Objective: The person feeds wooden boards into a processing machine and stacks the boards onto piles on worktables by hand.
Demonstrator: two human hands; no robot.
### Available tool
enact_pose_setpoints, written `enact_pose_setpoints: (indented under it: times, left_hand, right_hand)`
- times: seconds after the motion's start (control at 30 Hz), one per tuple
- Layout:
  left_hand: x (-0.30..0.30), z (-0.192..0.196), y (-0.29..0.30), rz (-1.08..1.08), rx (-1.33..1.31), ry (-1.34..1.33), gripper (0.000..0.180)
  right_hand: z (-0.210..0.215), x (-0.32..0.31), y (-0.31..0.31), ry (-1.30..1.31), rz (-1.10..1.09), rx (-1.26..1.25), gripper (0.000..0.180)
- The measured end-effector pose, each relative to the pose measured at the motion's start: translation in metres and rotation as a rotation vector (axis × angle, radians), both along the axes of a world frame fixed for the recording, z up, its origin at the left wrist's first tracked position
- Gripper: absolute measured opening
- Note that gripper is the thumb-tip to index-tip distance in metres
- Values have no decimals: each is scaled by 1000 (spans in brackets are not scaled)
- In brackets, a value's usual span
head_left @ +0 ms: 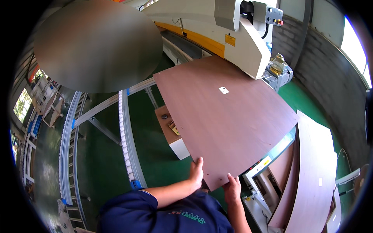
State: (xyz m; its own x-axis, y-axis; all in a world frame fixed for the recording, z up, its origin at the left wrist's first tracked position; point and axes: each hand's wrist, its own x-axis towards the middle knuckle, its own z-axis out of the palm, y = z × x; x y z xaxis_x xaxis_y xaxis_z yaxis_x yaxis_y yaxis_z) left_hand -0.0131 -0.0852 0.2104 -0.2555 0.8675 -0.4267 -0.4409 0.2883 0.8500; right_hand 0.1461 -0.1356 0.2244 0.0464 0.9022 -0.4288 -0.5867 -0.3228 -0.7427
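shirt [165,214], brown panel [229,120], boards [312,171] alongside

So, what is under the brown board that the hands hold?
Under the board, part of a box shows at left and a pale table edge at right. The middle is covered; what lies there cannot be seen.

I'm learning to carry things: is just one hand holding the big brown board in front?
No, the left hand and the right hand both hold the board around its near corner.

A workshop: large white machine [251,50], button box [274,16], roller tracks [126,139]
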Motion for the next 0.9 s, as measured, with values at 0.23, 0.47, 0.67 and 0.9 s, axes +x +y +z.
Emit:
enact_pose_setpoints:
  times: [0.23, 0.47, 0.67, 0.9]
  left_hand:
    - [-7, -8, -57, -609, 52, 39, 55]
    - [-88, 74, -9, -1104, -122, 440, 49]
    - [-135, 81, 149, -519, 260, 928, 30]
    - [-241, 43, 349, -269, 132, 1845, 60]
  right_hand:
    - [4, 26, -57, -85, -295, -88, 26]
    - [6, 70, -123, -142, -470, -87, 20]
    - [10, 117, -185, -82, -663, -221, 24]
    - [22, 137, -193, -542, -828, -462, 25]
